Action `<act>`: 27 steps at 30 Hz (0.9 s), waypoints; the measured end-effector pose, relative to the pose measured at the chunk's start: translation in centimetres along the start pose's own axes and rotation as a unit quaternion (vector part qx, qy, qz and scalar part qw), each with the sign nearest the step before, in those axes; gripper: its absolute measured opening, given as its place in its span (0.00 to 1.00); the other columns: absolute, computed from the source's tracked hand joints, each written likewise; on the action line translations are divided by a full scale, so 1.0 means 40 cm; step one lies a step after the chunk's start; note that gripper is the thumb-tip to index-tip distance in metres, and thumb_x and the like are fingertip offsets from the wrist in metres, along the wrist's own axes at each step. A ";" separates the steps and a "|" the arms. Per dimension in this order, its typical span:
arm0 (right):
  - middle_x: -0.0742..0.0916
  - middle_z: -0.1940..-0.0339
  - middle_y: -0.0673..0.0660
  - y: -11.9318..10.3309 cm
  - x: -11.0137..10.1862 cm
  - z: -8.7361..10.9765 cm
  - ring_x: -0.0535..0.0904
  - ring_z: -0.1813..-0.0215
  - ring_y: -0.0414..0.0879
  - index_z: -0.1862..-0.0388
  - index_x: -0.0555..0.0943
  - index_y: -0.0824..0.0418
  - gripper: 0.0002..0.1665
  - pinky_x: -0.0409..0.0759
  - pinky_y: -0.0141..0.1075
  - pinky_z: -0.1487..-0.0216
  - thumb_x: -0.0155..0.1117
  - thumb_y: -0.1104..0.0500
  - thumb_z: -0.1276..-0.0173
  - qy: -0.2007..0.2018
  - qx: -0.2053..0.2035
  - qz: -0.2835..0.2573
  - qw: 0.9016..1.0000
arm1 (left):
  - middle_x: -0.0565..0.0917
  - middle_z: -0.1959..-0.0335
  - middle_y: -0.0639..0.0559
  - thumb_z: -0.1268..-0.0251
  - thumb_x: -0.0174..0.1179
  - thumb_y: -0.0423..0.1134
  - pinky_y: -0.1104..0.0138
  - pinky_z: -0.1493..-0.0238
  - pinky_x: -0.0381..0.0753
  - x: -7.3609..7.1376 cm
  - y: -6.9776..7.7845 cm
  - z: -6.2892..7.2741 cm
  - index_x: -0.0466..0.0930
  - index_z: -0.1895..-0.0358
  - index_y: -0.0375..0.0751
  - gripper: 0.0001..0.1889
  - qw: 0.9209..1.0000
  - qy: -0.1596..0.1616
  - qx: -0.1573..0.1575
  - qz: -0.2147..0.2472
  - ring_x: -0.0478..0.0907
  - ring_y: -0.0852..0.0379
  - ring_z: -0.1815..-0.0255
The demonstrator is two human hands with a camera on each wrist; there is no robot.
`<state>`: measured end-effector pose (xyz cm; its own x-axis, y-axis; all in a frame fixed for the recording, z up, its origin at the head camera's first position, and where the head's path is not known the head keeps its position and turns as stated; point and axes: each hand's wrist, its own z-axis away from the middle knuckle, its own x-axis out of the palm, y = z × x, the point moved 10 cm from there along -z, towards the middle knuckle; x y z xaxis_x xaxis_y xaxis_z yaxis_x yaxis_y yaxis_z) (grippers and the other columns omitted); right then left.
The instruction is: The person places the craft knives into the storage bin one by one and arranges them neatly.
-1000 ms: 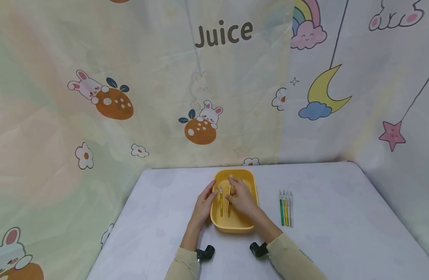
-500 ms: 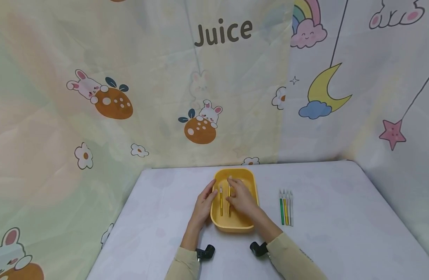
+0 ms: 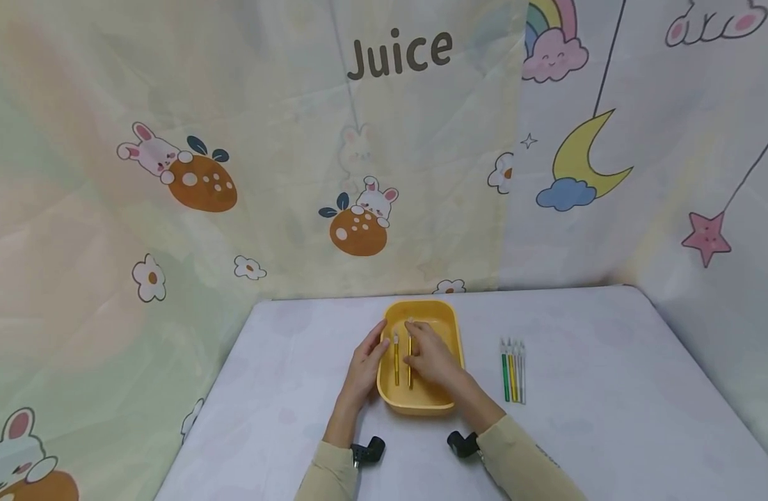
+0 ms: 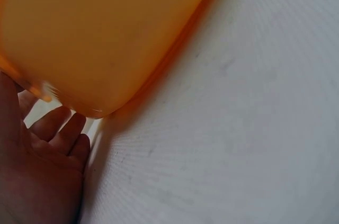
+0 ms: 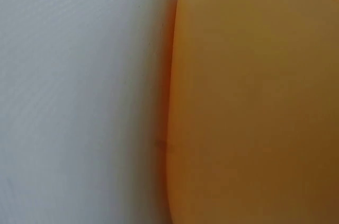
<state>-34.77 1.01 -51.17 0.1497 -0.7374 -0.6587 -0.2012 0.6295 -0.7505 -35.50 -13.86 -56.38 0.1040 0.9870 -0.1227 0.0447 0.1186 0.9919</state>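
My left hand (image 3: 362,362) holds the left side of a yellow plastic tray (image 3: 415,402), thumb at the rim. In the left wrist view its fingers (image 4: 68,131) lie against the tray's outer wall. Inside the tray, a slim yellow pen (image 3: 396,363) with a pale top lies lengthwise. To its right is a second yellow pen (image 3: 410,381), which my right hand (image 3: 435,356) holds between thumb and index finger, close over the tray floor. The right wrist view shows the tray's outer wall (image 5: 254,97), with the held pen hidden.
Right of the tray, a row of several slim pens (image 3: 513,372), green, yellow and grey, lies on the white-covered table (image 3: 597,390). Behind the table hangs a printed cloth backdrop (image 3: 284,174). Black wrist cameras (image 3: 369,451) sit on both wrists.
The pen in my right hand has turned slightly, from a slant to nearly parallel with the other pen. The left hand and tray stay where they were.
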 end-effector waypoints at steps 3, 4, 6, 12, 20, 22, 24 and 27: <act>0.73 0.23 0.65 0.000 -0.002 0.002 0.75 0.28 0.60 0.22 0.70 0.63 0.44 0.74 0.55 0.25 0.77 0.66 0.36 -0.001 0.005 0.004 1.000 | 0.64 0.18 0.58 0.17 0.53 0.48 0.50 0.16 0.56 0.000 0.003 -0.001 0.66 0.21 0.60 0.26 1.000 0.004 -0.001 0.004 0.56 0.52 0.15; 0.74 0.23 0.64 0.000 -0.003 0.002 0.71 0.23 0.61 0.22 0.70 0.63 0.44 0.69 0.56 0.22 0.77 0.65 0.36 -0.002 0.008 0.006 1.000 | 0.64 0.18 0.58 0.18 0.53 0.48 0.50 0.16 0.56 -0.001 0.004 0.000 0.66 0.21 0.60 0.26 1.000 0.005 -0.002 0.005 0.56 0.52 0.15; 0.73 0.23 0.65 0.001 -0.002 0.001 0.70 0.22 0.62 0.22 0.70 0.63 0.44 0.68 0.57 0.21 0.77 0.65 0.36 -0.005 0.008 0.008 1.000 | 0.65 0.18 0.58 0.18 0.53 0.49 0.50 0.16 0.56 -0.001 0.006 0.002 0.66 0.21 0.60 0.26 1.000 0.006 -0.001 0.004 0.56 0.52 0.15; 0.74 0.24 0.66 0.000 0.006 0.001 0.72 0.25 0.61 0.23 0.70 0.65 0.43 0.69 0.56 0.22 0.77 0.65 0.36 -0.019 0.007 0.024 1.000 | 0.66 0.19 0.62 0.18 0.53 0.51 0.51 0.16 0.57 -0.001 0.005 0.002 0.68 0.22 0.63 0.25 1.000 0.002 0.006 -0.005 0.57 0.55 0.15; 0.74 0.25 0.66 -0.002 0.022 0.001 0.76 0.39 0.55 0.23 0.69 0.66 0.44 0.75 0.52 0.27 0.77 0.64 0.36 -0.047 0.002 0.032 0.998 | 0.66 0.19 0.61 0.18 0.54 0.51 0.53 0.16 0.58 0.002 0.012 0.001 0.67 0.21 0.61 0.26 1.000 -0.002 0.011 0.000 0.58 0.55 0.16; 0.74 0.26 0.67 -0.004 0.024 0.001 0.77 0.40 0.54 0.23 0.69 0.67 0.45 0.76 0.52 0.28 0.77 0.65 0.37 -0.051 -0.002 0.035 0.998 | 0.66 0.19 0.61 0.18 0.54 0.50 0.53 0.17 0.59 0.002 0.011 0.002 0.67 0.21 0.61 0.26 1.000 -0.002 0.009 0.002 0.58 0.55 0.16; 0.75 0.26 0.67 -0.004 0.025 0.001 0.77 0.42 0.54 0.23 0.69 0.68 0.45 0.76 0.51 0.29 0.78 0.65 0.37 -0.052 -0.005 0.038 0.998 | 0.66 0.19 0.60 0.18 0.53 0.49 0.53 0.17 0.59 0.002 0.010 0.001 0.67 0.21 0.61 0.26 1.000 -0.002 0.009 0.001 0.58 0.55 0.16; 0.75 0.27 0.67 -0.002 0.025 0.002 0.77 0.43 0.54 0.23 0.69 0.69 0.45 0.77 0.50 0.30 0.77 0.65 0.37 -0.054 -0.001 0.038 0.998 | 0.66 0.19 0.60 0.18 0.53 0.47 0.53 0.17 0.59 0.002 0.010 0.001 0.67 0.21 0.60 0.26 1.000 -0.002 0.011 0.001 0.58 0.55 0.16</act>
<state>-34.54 0.21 -51.78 0.2373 -0.6562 -0.7163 -0.2184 0.6825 -0.6975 -35.45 -13.73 -56.00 0.1072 0.9869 -0.1203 0.0672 0.1135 0.9913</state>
